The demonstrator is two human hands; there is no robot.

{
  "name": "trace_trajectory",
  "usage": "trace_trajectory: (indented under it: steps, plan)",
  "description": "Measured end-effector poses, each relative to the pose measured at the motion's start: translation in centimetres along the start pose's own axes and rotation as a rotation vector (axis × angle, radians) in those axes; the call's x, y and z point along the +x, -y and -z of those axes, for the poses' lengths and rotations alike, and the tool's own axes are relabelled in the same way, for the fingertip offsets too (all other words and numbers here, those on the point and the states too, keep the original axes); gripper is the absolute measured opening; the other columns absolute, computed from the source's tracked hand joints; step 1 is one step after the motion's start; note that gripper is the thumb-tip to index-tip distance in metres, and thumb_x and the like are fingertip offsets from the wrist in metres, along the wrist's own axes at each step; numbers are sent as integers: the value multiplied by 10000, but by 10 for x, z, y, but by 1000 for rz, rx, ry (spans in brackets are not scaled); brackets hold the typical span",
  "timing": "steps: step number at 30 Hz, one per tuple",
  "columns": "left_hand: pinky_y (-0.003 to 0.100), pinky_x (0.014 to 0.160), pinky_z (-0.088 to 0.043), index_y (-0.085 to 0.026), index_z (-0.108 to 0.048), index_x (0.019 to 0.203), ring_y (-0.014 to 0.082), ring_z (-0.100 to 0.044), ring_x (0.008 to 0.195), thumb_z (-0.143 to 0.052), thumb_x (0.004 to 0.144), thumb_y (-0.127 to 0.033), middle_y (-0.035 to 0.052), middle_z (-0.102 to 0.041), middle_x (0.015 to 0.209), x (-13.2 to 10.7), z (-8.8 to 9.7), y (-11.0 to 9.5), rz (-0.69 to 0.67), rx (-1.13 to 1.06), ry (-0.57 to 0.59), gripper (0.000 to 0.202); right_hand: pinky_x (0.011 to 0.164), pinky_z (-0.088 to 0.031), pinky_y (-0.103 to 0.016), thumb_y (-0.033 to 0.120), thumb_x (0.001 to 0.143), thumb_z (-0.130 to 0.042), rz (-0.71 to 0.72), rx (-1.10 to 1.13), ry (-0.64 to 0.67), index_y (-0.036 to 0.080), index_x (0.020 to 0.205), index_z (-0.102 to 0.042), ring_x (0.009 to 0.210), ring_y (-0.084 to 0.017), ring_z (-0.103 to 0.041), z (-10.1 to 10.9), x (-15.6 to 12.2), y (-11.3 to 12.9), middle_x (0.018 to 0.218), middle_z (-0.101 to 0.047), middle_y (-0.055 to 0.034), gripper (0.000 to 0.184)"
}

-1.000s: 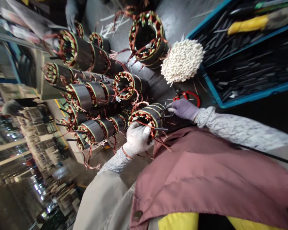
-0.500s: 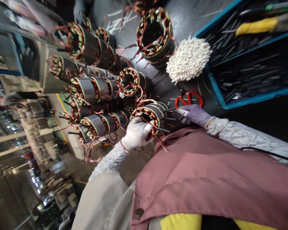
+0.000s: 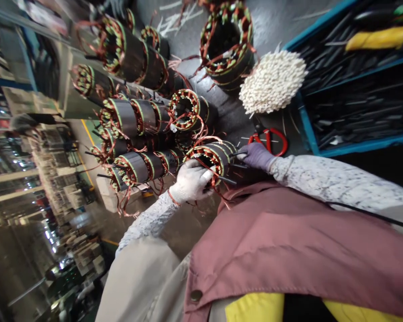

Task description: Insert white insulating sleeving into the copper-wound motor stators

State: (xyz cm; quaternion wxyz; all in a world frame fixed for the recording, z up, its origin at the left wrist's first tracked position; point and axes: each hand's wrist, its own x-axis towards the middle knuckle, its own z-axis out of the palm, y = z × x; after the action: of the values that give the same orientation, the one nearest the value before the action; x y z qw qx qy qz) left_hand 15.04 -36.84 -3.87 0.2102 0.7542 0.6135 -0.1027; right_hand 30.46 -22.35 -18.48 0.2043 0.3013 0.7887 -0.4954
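Observation:
My left hand [image 3: 192, 181], in a white glove, is closed on the near rim of a motor stator [image 3: 223, 154], its fingers partly inside the bore. The stator lies tilted, with green-edged rings, copper windings and loose copper leads. Several black tubes stick out from its right side. My right hand [image 3: 258, 157], in a purple glove, is at that side, with its fingers closed around the end of a black insulating tube [image 3: 239, 153]. The fingertips are partly hidden. Just behind the right hand lie red-handled pliers [image 3: 279, 142].
More wound stators [image 3: 137, 117] are stacked to the left, and a large stator [image 3: 226, 44] stands behind. A bundle of short white tubes [image 3: 273, 82] lies near a blue bin [image 3: 309, 129] of black tubes. A yellow-handled tool [image 3: 378, 38] rests on the bin. Another person's gloved hand [image 3: 116, 8] is at the top.
My right hand has moved left to the stator's side and onto the black tube. My left hand keeps its hold on the rim. The view has shifted slightly.

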Motion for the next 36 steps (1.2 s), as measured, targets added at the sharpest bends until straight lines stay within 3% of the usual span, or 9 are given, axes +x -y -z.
trace_trajectory:
  steps: [5,8,11,13,17,22,26,31,36]
  plan:
    - [400,977,-438,-145,-653,1121,228,-704,860,-548,820,-427,84,-741,852,-2,7,-8,18,-25,-28,426,801,-520,-292,248,909,-536,-28,-14,-5,117,1086,-746,944,-245,-699,20,-25,0,1055,-748,-138,304]
    - [404,1053,-408,-182,-633,1211,213,-680,1030,-547,867,-400,96,-740,1083,-22,22,-11,87,-65,-190,416,846,-537,-405,270,898,-545,-12,-84,-271,94,1167,-715,1012,-334,-690,34,-59,-8,1166,-701,-214,364]
    - [415,1079,-394,-243,-617,1275,206,-594,1221,-526,912,-317,81,-678,1278,-37,32,-8,288,-32,-463,382,916,-549,-384,310,919,-525,283,-57,-709,172,1140,-716,1046,-289,-690,42,-95,4,1162,-714,-158,323]
    - [446,1089,-384,-277,-628,1276,233,-519,1319,-556,895,-275,72,-611,1388,-33,33,-2,318,23,-495,388,913,-559,-348,329,948,-504,576,-98,-828,210,1111,-715,1023,-244,-696,43,-111,27,1132,-724,-120,292]
    - [479,1104,-370,-267,-689,1183,282,-458,1376,-623,866,-323,84,-536,1470,-1,25,11,212,74,-353,329,917,-548,-375,333,950,-514,912,-399,-740,190,1093,-726,1082,-250,-658,33,-109,73,1200,-695,-114,293]
    - [424,992,-442,-196,-722,1065,268,-572,1232,-510,935,-248,111,-638,1324,25,18,15,230,148,-355,254,1009,-485,-478,286,935,-518,924,-573,-651,169,1164,-708,1185,-286,-590,23,-88,68,1255,-669,-133,320]
    - [315,774,-502,-246,-692,1141,194,-675,977,-466,968,-249,63,-708,1171,14,20,24,358,49,-424,285,1025,-477,-425,206,922,-495,986,-574,-647,164,1188,-687,1201,-249,-573,28,-88,57,1268,-661,-117,330]
    - [273,929,-507,-208,-588,1304,165,-645,1113,-537,929,-219,62,-671,1271,-14,35,29,460,-94,-625,379,973,-482,-416,194,896,-504,953,-692,-699,125,1227,-662,1185,-275,-559,27,-91,64,1328,-619,-146,372]
    - [387,852,-528,-172,-551,1354,295,-641,1132,-652,864,-314,155,-623,1317,-3,40,2,466,116,-380,520,936,-504,-467,199,866,-499,949,-679,-705,154,1197,-681,1145,-312,-578,24,-89,65,1328,-621,-153,380]
